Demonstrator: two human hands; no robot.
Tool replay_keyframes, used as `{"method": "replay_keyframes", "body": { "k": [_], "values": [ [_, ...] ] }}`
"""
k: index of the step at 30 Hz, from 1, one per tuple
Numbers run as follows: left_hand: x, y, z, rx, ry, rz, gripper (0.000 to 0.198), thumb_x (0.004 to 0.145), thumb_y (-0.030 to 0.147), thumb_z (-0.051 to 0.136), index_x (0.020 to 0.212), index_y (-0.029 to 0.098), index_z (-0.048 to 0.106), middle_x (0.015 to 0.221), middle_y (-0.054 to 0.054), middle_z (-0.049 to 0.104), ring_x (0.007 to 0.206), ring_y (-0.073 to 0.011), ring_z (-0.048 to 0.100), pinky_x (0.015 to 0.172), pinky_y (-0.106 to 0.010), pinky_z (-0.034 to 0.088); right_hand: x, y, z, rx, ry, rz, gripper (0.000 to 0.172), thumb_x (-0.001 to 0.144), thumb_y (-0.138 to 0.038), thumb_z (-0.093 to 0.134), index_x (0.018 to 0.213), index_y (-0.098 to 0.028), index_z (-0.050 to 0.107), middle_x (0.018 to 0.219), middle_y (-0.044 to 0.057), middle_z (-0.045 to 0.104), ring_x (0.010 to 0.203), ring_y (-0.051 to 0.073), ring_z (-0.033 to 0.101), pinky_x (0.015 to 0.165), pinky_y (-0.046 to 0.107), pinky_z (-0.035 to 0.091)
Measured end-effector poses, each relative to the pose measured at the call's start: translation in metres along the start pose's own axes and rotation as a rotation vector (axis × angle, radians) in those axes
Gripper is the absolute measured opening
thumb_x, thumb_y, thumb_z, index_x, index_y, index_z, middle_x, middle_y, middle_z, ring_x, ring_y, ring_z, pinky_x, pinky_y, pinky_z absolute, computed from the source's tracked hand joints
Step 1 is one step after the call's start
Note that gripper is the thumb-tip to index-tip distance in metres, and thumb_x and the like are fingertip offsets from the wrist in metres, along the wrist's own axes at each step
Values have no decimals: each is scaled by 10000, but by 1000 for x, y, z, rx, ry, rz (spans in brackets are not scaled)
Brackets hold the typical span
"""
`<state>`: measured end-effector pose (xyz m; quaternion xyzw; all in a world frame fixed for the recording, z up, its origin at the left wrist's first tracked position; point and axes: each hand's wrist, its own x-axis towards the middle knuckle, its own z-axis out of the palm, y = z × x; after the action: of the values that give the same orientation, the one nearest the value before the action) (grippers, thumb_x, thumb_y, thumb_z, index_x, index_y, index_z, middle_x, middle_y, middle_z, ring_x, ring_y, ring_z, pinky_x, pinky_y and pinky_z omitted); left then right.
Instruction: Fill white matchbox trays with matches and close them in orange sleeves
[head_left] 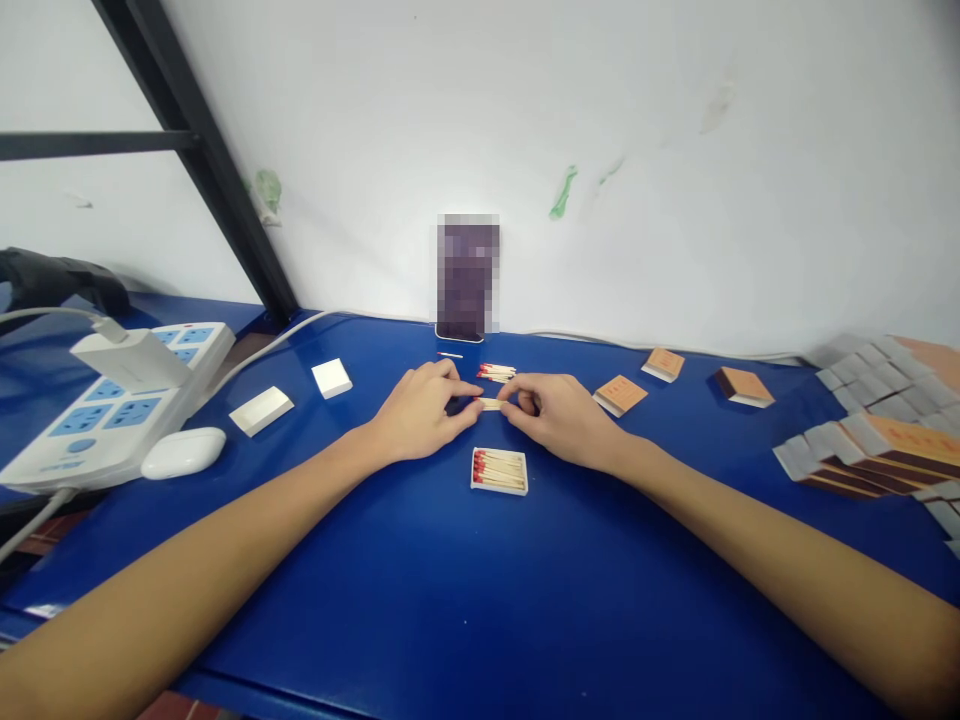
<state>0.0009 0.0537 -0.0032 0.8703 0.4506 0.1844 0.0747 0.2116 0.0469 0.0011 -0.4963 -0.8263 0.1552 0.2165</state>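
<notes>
Between my two hands lies a small bundle of matches (491, 405), low over the blue table. The fingertips of my left hand (429, 412) pinch its left end, where the heads are. At the other end, the thumb and forefinger of my right hand (562, 415) close on the sticks. Nearer to me sits an open matchbox tray (500, 488), filled with red-headed matches. Just beyond my fingers a loose pile of matches (496, 373) rests on the table, and a single match (450, 355) lies farther back to its left.
Orange matchbox sleeves (621, 396) lie to the right, before stacked matchboxes (900, 440). White trays (261, 411) lie left, near a white earbud case (184, 453) and a power strip (120, 410). A phone (469, 275) leans on the wall. A black frame post (225, 180) stands back left.
</notes>
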Motion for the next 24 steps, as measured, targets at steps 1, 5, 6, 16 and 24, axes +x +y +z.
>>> {"method": "replay_keyframes", "body": {
  "k": [1,5,6,16,24],
  "values": [
    [-1,1,0,13,5,9,376,930,486,484,1129,259,708,950,-51,578,862,-205,560,808,-390,436,1,-1,-2,8,-17,-1,130,839,-256,547,837,-210,669,570,-52,517,529,108,447,553,252,298],
    [0,6,-1,9,15,20,321,926,454,523,1046,249,740,971,-53,612,858,-200,583,780,-362,453,2,-9,-12,-37,-97,12,144,859,-262,567,790,-212,684,547,-51,522,501,104,449,563,257,312],
    [0,8,-2,3,12,20,296,931,426,525,1015,245,744,958,-52,622,866,-201,588,774,-355,455,2,-11,-13,-54,-113,15,140,859,-255,573,784,-213,684,548,-48,530,501,106,456,560,258,316],
    [3,21,-5,199,-169,79,281,1004,327,350,959,151,564,973,-90,607,860,-234,593,749,-377,445,-2,-16,-12,-319,-202,-39,149,947,-234,476,897,-198,612,801,50,658,682,165,576,556,271,298],
    [-1,24,-16,254,-238,148,202,994,264,338,926,162,499,957,-90,598,843,-235,581,744,-379,426,-5,-14,-7,-378,-238,-136,124,946,-264,428,931,-199,532,757,38,641,620,163,541,531,278,239]
  ]
}}
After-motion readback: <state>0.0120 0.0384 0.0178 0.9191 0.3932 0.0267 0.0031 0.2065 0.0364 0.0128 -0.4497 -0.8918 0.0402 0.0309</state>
